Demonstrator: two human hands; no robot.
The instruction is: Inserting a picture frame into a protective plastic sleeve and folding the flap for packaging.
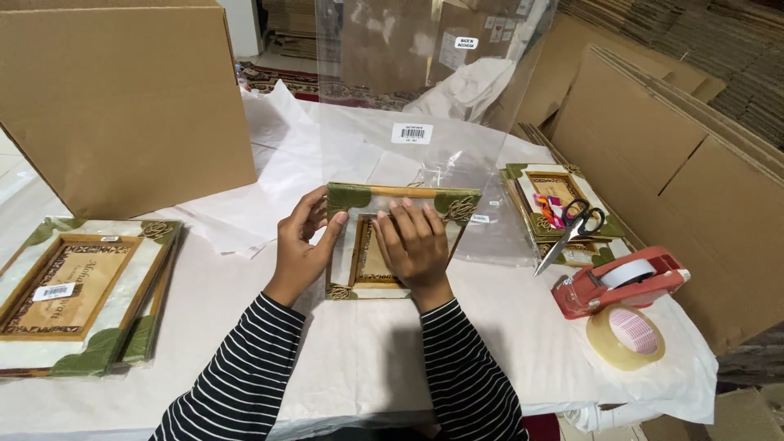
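At the middle of the paper-covered table [367, 367], holding a small picture frame [392, 196] flat: with the left hand [300, 249] curled round its left edge, thumb on top and fingers pinching the side; with the right hand [415, 243] spread open and pressed down on its face. Seems to be a bagging step, judging by the clear plastic bag [425, 82] rising just behind the frame and meeting its far edge; cannot tell whether any of the frame is already inside. Calls next for keeping the frame square to the bag's mouth and easing the corners in without snagging the thin film. Looks rectangular, with a pale glossy face, a brown carved inner border, and green leaf-shaped corners with brown scrollwork. Further out, to the right: scissors [576, 224] lying on a stack of frames [555, 189], a red tape dispenser [621, 282], a loose tape roll [627, 335]. To the left: another pile of frames [77, 286], with a big cardboard box [122, 98] behind.
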